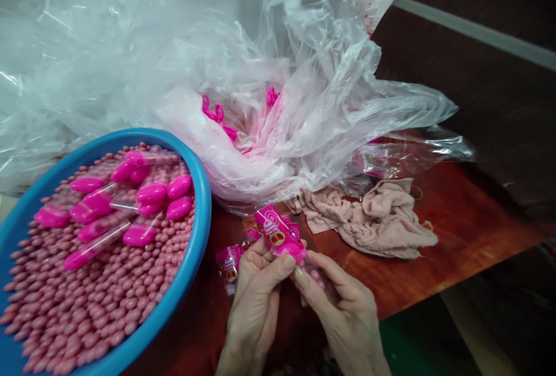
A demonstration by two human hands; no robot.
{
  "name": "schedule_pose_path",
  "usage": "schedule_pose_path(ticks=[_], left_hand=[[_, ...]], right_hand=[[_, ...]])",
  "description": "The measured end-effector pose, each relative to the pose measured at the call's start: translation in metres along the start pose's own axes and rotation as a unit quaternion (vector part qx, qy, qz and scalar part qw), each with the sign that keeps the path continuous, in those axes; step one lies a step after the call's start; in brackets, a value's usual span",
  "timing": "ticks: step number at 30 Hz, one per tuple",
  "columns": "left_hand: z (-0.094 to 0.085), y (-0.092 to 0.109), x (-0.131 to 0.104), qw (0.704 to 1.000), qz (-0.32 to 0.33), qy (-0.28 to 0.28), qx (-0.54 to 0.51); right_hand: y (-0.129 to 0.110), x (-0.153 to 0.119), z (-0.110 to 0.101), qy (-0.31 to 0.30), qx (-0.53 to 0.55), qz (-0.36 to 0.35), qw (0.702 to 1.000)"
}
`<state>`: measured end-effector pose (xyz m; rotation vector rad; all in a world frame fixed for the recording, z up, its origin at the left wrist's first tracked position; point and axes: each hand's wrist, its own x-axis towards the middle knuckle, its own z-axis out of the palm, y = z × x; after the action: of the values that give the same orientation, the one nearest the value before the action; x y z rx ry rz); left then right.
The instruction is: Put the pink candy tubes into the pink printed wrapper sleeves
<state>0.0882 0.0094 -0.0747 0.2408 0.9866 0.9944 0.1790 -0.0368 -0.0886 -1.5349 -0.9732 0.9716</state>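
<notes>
I see glossy red-brown table (469, 234), dark surroundings beyond its right end. Blue basin (204, 199) of pink beads (108, 306) blocks left; clear bags (304, 46) crowd back. Table's near edge slants past right hand. Widest visible surface: right of beige cloth (386, 225). Left grip (256, 289) pinches pink packet (273, 222), right grip (347, 303) closed on clear tube (318, 277), both between basin and cloth.

Reddish-brown tabletop (473, 231) in dim light
</notes>
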Motion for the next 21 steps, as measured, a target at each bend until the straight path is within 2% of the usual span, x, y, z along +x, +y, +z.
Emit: schedule_pose_path(ticks=[2,5,8,12,14,17,19,21], left_hand=[[-0.001,0.001,0.0,1.0,-0.018,-0.008,-0.015],[0.0,0.001,-0.002,0.999,-0.038,-0.001,-0.013],[0.0,0.001,-0.007,0.999,-0.03,-0.015,0.007],[-0.004,0.0,-0.012,0.996,-0.006,-0.071,0.061],[-0.006,0.0,-0.014,0.995,0.006,-0.08,0.061],[-0.005,0.003,-0.014,0.997,-0.003,-0.064,0.04],[-0.003,0.004,-0.013,0.999,-0.009,-0.046,0.028],[-0.002,0.005,-0.011,0.999,-0.005,-0.033,0.016]], right_hand=[[0.0,0.002,0.003,0.012,0.024,0.016,1.0],[0.003,0.0,0.008,0.029,0.005,-0.031,0.999],[0.005,-0.004,0.007,0.038,-0.016,-0.067,0.997],[-0.004,-0.007,0.0,0.028,0.021,0.014,0.999],[-0.01,-0.005,-0.002,-0.004,0.067,0.063,0.996],[-0.014,-0.002,-0.001,-0.103,0.12,0.118,0.98],[-0.012,-0.003,0.002,-0.145,0.111,0.136,0.974],[-0.008,-0.008,0.006,-0.151,0.072,0.139,0.976]])
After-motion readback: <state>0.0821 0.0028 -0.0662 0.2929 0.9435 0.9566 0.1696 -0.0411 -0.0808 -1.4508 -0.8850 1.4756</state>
